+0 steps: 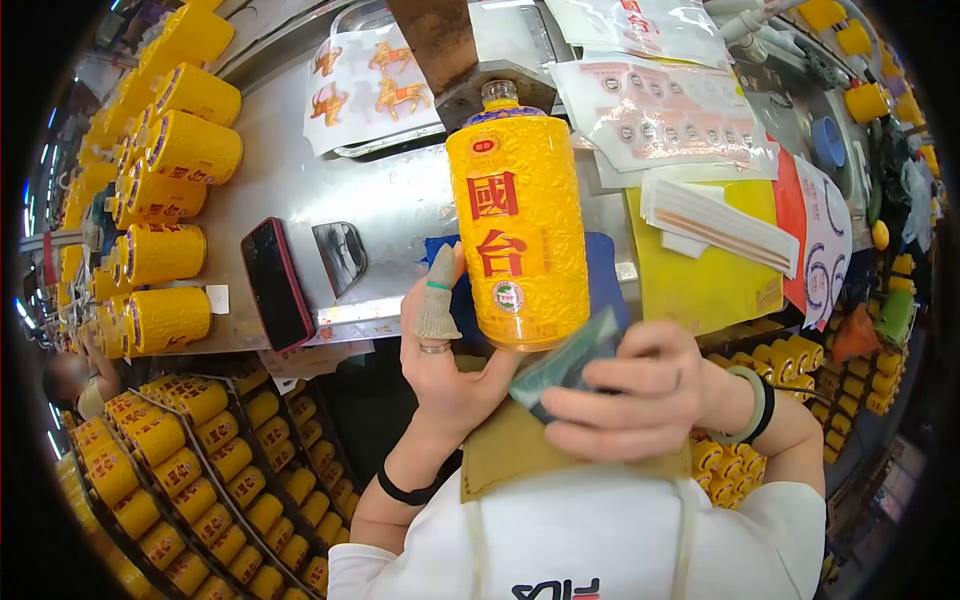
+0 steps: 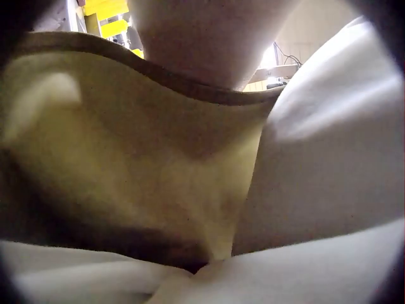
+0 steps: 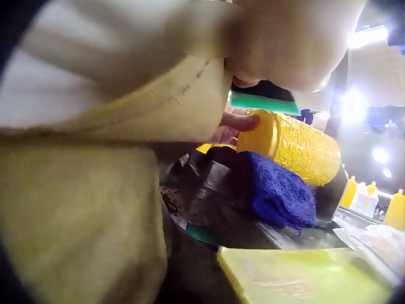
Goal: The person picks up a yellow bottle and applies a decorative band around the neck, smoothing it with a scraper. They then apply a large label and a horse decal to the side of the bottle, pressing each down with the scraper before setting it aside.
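A yellow embossed bottle with red characters lies on its side over a blue cloth, its clear neck pointing away from the person at a metal block. My left hand grips it near the base, the thumb at the bottom and the fingers along its left side. A knitted finger cover sits on one of those fingers. In my right hand is a flat dark-green piece, blurred, pinched close to the bottle's base. The left wrist view shows mostly apron and sleeve.
Left on the metal bench are a phone and rows of yellow bottles. Decal sheets lie at the back right, near paper strips on a yellow sheet. Racks of bottles stand below left.
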A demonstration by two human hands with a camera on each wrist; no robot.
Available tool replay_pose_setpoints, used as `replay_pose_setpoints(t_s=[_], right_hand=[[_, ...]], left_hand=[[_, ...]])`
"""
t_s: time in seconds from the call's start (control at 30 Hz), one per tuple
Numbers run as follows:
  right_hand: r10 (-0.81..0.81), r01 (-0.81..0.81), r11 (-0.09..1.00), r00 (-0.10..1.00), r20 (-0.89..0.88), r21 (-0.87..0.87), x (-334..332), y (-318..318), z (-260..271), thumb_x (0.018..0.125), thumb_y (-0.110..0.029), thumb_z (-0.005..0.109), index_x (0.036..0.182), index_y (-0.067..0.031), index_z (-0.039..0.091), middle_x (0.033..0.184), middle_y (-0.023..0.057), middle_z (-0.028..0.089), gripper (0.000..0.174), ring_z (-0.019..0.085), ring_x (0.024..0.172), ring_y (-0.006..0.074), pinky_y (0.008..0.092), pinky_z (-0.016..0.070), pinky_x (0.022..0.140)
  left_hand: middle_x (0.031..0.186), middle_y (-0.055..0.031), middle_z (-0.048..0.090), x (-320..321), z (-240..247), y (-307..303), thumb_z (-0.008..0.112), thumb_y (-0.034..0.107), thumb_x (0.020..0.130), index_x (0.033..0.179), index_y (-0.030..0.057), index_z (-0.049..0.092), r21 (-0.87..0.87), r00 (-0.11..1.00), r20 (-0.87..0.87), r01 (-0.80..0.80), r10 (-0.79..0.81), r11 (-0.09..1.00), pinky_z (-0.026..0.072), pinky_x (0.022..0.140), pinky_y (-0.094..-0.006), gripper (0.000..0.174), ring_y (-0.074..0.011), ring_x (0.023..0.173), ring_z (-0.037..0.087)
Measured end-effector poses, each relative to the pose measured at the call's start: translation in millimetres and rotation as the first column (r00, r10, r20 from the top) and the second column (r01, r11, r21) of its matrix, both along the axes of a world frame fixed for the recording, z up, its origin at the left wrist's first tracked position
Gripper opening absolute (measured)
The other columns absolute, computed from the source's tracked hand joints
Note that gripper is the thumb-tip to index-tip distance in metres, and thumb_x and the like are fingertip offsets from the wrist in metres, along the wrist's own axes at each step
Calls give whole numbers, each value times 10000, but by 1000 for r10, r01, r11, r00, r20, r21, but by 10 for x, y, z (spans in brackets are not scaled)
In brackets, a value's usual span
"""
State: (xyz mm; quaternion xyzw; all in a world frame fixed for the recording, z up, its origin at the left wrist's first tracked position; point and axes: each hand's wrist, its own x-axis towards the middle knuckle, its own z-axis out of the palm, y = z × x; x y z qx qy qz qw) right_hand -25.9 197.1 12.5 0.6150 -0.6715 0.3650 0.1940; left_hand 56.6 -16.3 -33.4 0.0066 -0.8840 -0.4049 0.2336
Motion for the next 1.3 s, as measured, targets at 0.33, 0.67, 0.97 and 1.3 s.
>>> replay_pose_setpoints(t_s=[0.33,0.67,0.97,1.3], right_hand=[[-48,41,997,993,108,72,79,23,98,809,-156,742,1062,-176,754,1055,-58,731,254,576,822,128,315,436,749],[-374,367,927,916,146,76,-953,-414,335,792,-14,788,1124,-36,714,957,76,721,341,608,834,278,359,485,763],[-55,56,996,998,-13,72,-323,-190,98,752,-179,730,994,-196,770,1117,-47,727,245,602,882,132,351,499,816],[-46,44,998,998,41,33,62,78,-17,799,-142,743,1020,-241,791,1115,-95,763,247,576,866,124,277,425,744]], left_hand=[[1341,-187,650,-24,-106,43,935,63,715,1437,-57,547,97,999,-19,-38,40,995,487,1081,-417,828,-312,1194,656],[1343,-129,603,-62,-147,64,950,60,709,1430,-37,561,106,998,-39,-37,41,994,485,1053,-363,825,-244,1199,625],[1335,-158,658,-108,-122,105,934,37,714,1363,-18,636,159,995,-3,-98,100,982,511,1043,-358,716,-287,1218,654],[1326,-158,683,-63,18,118,886,-44,690,1363,-8,653,154,994,-57,-85,95,984,517,1011,-374,713,-291,1179,658]])
